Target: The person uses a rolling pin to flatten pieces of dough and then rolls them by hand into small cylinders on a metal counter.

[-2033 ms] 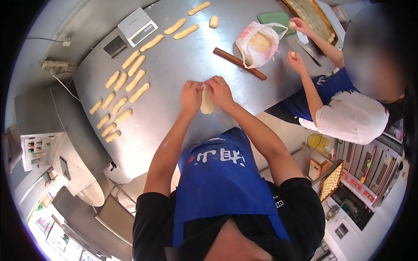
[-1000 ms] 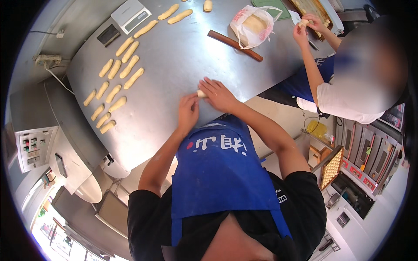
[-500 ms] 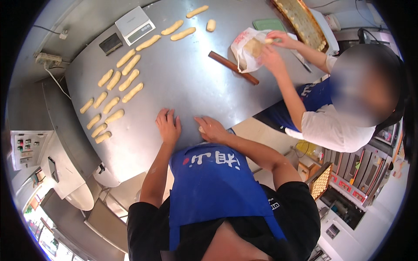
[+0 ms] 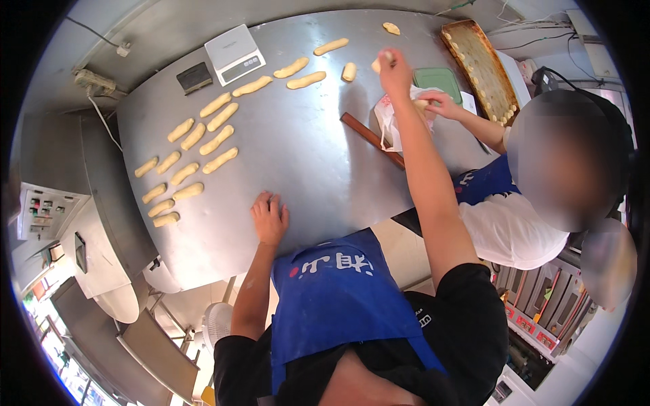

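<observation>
While the left hand (image 4: 270,220) rests palm down on the worktop (image 4: 291,135), near its front edge, with its fingers loosely spread, the right hand (image 4: 395,74) reaches across toward the back edge. Its fingers close on a pale piece of dough (image 4: 376,65), which shows partly at their left side, above the worktop. Just left of this hand, a short, thick dough roll (image 4: 349,72) lies by itself, and a small flattened piece (image 4: 391,28) lies closer to the back edge.

Many dough strips (image 4: 217,139) lie slantwise on the left part of the worktop, with a few more trailing toward the back edge. Beyond them, toward the back left corner, a white scale (image 4: 235,54) stands beside a dark box (image 4: 194,78).

Behind the right forearm, a brown wooden rod (image 4: 365,135) is partly covered, and so is a white plastic bag (image 4: 384,122) next to it. A co-worker's hand (image 4: 443,107) is at the bag, near a green lid (image 4: 438,80). Toward the back right corner is a browned baking tray (image 4: 489,71) with small pale pieces (image 4: 472,66) along its side.
</observation>
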Available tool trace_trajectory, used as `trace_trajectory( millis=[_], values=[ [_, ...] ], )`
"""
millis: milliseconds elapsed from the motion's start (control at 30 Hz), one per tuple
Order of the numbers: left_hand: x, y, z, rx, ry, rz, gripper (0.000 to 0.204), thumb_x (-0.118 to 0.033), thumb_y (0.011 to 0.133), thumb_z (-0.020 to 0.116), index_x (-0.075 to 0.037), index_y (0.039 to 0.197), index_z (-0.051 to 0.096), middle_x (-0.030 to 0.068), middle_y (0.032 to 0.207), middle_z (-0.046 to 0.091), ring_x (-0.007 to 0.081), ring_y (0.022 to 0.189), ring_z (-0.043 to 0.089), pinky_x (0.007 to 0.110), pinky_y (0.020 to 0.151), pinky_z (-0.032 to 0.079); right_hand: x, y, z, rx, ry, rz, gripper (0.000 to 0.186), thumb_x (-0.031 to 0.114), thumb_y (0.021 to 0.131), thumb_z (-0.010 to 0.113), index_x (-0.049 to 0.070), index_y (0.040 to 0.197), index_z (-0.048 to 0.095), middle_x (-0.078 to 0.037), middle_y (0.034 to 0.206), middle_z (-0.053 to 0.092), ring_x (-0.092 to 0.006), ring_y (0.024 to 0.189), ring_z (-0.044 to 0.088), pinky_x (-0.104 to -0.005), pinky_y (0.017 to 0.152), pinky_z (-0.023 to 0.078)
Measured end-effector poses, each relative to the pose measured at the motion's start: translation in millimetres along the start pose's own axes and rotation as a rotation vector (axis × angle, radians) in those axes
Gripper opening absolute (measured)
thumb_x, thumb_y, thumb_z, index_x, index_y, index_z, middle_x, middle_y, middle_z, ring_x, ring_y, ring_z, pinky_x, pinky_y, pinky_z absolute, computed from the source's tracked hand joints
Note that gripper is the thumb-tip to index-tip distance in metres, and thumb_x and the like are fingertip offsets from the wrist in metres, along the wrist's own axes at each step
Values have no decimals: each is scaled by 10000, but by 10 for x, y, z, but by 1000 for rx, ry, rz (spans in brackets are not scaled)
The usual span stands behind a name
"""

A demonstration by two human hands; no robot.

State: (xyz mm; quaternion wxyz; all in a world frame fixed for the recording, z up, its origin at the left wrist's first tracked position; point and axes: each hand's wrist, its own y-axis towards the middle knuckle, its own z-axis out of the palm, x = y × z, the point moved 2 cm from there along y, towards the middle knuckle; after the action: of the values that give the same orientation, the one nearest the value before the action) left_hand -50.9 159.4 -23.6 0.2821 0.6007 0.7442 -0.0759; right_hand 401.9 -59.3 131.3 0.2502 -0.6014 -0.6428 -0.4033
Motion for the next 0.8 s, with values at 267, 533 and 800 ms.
trace_trajectory(
  millis=[267,533,800],
  values=[
    [143,104,-200,-102,-102,-142,318,-151,954,758,-56,1249,690,181,1310,627,404,1277,575,545,1074,433,-659,-2057,114,165,-308,-366,534,237,1007,722,-9,1461,586,-270,1442,605,-494,1354,538,-587,1150,411],
    [1346,1239,-718,-216,260,12,550,-408,890,851,-52,1261,657,152,1167,651,362,1141,590,506,996,475,-1278,-2704,-625,131,-699,-195,640,237,910,830,46,1479,606,-205,1309,623,-428,1229,562,-597,1079,384],
    [1968,1452,-498,100,332,298,511,-559,960,753,-104,1166,643,91,937,656,331,864,662,445,727,570,-1162,-3069,-526,157,-449,-114,326,168,924,789,5,1145,613,-239,1061,617,-454,1012,586,-562,907,462]
  ],
)
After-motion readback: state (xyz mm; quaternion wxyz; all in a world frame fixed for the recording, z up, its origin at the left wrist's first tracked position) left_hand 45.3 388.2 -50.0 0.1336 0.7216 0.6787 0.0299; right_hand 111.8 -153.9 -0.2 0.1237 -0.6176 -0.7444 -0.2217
